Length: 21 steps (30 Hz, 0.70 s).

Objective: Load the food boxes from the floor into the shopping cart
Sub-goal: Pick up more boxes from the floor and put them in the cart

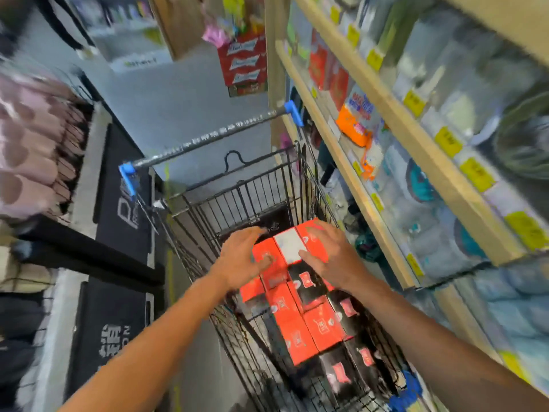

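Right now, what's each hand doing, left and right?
Left hand: open, fingers spread on the red box in the shopping cart.
Right hand: open, fingers spread flat on the same box.

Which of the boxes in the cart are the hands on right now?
The top red cardboard box with the white label, at the handle end of the black wire shopping cart. The left hand and right hand lie spread on it; the other boxes sit lower, untouched.
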Motion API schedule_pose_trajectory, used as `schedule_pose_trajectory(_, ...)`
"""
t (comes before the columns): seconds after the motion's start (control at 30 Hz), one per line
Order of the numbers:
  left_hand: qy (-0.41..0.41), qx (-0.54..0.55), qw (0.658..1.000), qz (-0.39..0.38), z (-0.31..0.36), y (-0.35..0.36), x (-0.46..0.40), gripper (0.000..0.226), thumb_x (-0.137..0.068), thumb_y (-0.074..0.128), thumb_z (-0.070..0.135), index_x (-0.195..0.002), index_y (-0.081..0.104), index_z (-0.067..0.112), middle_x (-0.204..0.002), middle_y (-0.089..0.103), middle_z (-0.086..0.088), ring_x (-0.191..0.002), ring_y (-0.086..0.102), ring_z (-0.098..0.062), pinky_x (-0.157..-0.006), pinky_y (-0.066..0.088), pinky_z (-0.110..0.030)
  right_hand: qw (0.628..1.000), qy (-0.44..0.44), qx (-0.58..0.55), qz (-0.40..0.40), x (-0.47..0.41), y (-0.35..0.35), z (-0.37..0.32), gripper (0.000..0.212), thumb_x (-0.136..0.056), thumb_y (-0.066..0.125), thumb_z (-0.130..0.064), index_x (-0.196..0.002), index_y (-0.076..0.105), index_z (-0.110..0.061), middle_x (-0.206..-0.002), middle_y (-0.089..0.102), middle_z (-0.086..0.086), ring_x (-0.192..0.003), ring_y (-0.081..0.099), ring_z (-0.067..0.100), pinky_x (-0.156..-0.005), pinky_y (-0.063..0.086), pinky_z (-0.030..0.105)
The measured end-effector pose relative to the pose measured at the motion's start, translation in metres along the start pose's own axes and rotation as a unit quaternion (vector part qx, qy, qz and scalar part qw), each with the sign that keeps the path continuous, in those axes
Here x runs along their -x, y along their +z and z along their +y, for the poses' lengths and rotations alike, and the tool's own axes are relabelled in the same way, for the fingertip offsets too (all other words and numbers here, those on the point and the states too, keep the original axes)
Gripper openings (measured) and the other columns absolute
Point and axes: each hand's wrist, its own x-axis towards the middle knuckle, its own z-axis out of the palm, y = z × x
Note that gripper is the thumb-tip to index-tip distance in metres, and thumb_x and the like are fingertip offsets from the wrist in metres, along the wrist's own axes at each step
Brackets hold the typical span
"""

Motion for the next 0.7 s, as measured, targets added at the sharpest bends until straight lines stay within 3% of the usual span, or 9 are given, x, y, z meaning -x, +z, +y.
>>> schedule_pose_trajectory(0.1,0.094,-0.095,0.991,-0.002,0.01,-0.044,0.002,0.086,-0.081,0.043,0.068,-0.147,0.051,0.014,-0.146,0.055,-0.01,-0.136,0.05,-0.032,-0.115,0.035,-0.046,1.0,0.004,0.018,0.01,0.014,-0.034,-0.029,0.063,-0.089,0.063,-0.054,-0.144,0.053,-0.023,-0.154,0.041,-0.002,-0.141,0.036,0.019,-0.119,0.029,0.038)
schedule_pose_trajectory(0.2,0.181,-0.158,0.971,-0.008,0.026,-0.078,0.006,0.081,-0.086,0.038,0.074,-0.146,0.052,0.02,-0.148,0.053,-0.004,-0.136,0.047,-0.031,-0.114,0.033,-0.055,0.994,0.02,0.099,0.033,0.04,-0.062,-0.05,0.074,-0.087,0.042,-0.072,-0.146,0.051,-0.028,-0.156,0.039,-0.006,-0.145,0.033,0.019,-0.119,0.031,0.042)
schedule_pose_trajectory(0.3,0.243,-0.202,0.949,-0.016,0.046,-0.102,0.013,0.091,-0.086,0.018,0.085,-0.149,0.049,0.027,-0.154,0.046,-0.002,-0.145,0.037,-0.03,-0.121,0.019,-0.059,0.984,0.046,0.164,0.044,0.074,-0.086,-0.069,0.086,-0.086,0.019,-0.087,-0.147,0.048,-0.033,-0.158,0.036,-0.009,-0.146,0.032,0.019,-0.118,0.032,0.045)
schedule_pose_trajectory(0.4,0.306,-0.219,0.926,-0.015,0.073,-0.113,0.024,0.094,-0.085,0.013,0.088,-0.153,0.043,0.03,-0.16,0.039,-0.002,-0.15,0.028,-0.03,-0.124,0.01,-0.058,0.973,0.102,0.199,0.055,0.116,-0.106,-0.09,0.098,-0.08,0.006,-0.092,-0.151,0.042,-0.036,-0.161,0.031,-0.01,-0.149,0.026,0.017,-0.121,0.023,0.042)
schedule_pose_trajectory(0.6,0.414,-0.203,0.886,-0.056,0.156,-0.099,0.07,0.11,-0.073,-0.007,0.094,-0.153,0.041,0.036,-0.164,0.029,0.003,-0.151,0.022,-0.026,-0.124,0.007,-0.05,0.951,0.216,0.188,0.113,0.232,-0.133,-0.119,0.104,-0.073,-0.003,-0.097,-0.153,0.033,-0.041,-0.162,0.027,-0.012,-0.149,0.023,0.015,-0.121,0.022,0.043)
schedule_pose_trajectory(0.7,0.48,-0.206,0.849,-0.078,0.2,-0.075,0.099,0.099,-0.08,0.001,0.09,-0.149,0.046,0.034,-0.161,0.036,0.003,-0.149,0.028,-0.03,-0.123,0.013,-0.054,0.935,0.273,0.171,0.148,0.299,-0.138,-0.129,0.109,-0.067,-0.006,-0.099,-0.153,0.033,-0.044,-0.163,0.024,-0.014,-0.151,0.019,0.017,-0.122,0.02,0.044)
